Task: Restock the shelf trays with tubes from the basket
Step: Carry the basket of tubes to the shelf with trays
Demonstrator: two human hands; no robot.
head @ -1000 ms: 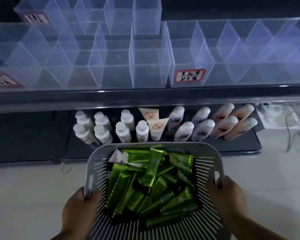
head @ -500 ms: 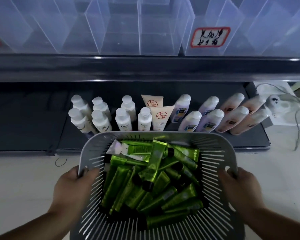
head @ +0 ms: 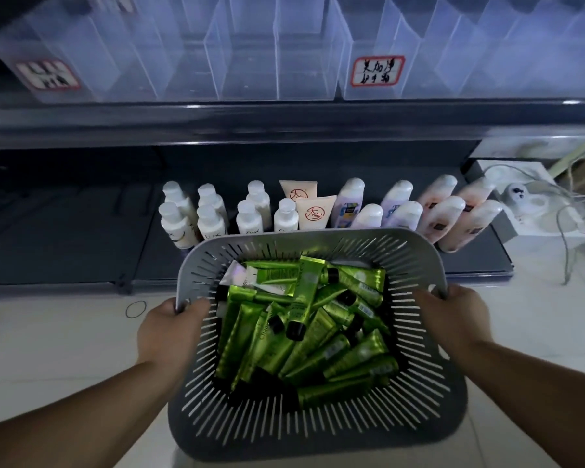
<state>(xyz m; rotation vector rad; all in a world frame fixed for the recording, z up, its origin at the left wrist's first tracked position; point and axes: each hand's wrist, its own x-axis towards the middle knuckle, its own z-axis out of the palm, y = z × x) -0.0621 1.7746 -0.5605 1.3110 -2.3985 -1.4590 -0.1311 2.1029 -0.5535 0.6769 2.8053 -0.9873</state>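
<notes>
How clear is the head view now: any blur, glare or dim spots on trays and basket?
Head view: dim overall, edges bent by the wide lens; the left label is smeared, the middle label legible; green tubes in the basket sharp; small glints on the shelf edge.

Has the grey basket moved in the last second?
Yes, toward the shelf: the basket now overlaps the white bottles' bases; earlier it sat below them.

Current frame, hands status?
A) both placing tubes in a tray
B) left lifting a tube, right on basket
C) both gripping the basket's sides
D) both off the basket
C: the left hand and the right hand each curl over one side of the grey basket at its rim, and the green tubes all lie inside it, none in a hand.
</notes>
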